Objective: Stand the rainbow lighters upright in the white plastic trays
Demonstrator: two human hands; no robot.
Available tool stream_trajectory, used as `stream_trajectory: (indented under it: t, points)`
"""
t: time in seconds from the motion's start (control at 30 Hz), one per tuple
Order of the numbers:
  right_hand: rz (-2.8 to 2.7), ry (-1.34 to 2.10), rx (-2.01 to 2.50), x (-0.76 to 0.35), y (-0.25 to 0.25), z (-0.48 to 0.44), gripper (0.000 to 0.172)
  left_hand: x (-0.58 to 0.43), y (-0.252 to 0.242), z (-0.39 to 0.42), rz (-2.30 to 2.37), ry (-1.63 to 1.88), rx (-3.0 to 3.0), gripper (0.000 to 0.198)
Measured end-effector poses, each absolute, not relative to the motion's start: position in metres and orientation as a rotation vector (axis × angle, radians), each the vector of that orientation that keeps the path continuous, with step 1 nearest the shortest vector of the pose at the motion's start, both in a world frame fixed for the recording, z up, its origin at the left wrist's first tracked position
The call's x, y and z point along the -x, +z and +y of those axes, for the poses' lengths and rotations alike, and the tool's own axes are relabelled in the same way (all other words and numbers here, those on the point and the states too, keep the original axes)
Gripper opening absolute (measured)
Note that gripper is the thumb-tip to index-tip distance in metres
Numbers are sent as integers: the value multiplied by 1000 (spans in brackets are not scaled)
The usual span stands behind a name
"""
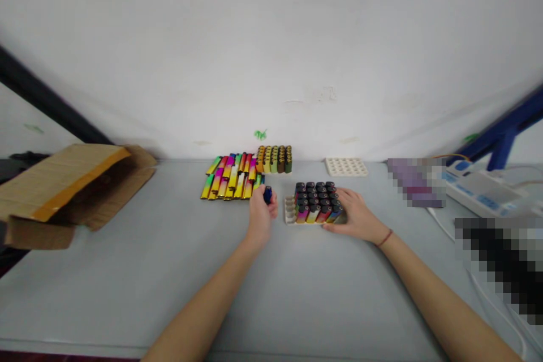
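My left hand [262, 212] is closed around a lighter [267, 194]; only its dark blue end shows above the fist. Just to the right is a white tray [290, 216] with rows of upright, black-topped lighters [314, 201] in shiny colours. The tray's leftmost column of holes shows no lighters. My right hand [356, 218] grips the tray's right side, thumb along the front and fingers behind. Behind my left hand lies a pile of shiny multicoloured lighters [229, 176], lying flat in overlapping rows.
A second block of upright lighters [274, 159] with gold tops stands near the wall. An unfilled white tray [346, 167] lies at the back right. An open cardboard box [80, 181] is on the left. A power strip [487, 189] and white cables [441, 223] are on the right.
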State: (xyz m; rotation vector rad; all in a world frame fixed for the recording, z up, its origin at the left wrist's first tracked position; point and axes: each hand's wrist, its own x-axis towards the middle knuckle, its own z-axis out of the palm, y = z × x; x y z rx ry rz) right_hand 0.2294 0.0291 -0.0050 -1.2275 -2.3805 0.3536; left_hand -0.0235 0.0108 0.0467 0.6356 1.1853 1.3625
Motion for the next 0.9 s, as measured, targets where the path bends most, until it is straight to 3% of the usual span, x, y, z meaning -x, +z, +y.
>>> stream_trajectory:
  t: [0.3,0.63,0.9]
  points:
    - [-2372,341,1228,-229,-5,29,74,23,36,17,1091,1448,-659,48]
    - [-2378,337,1237,-229,-4,28,76,32,21,24,1362,1544,-1369,34]
    - [-2382,337,1226,-229,-4,28,78,34,13,28,1267,1438,-1422,30]
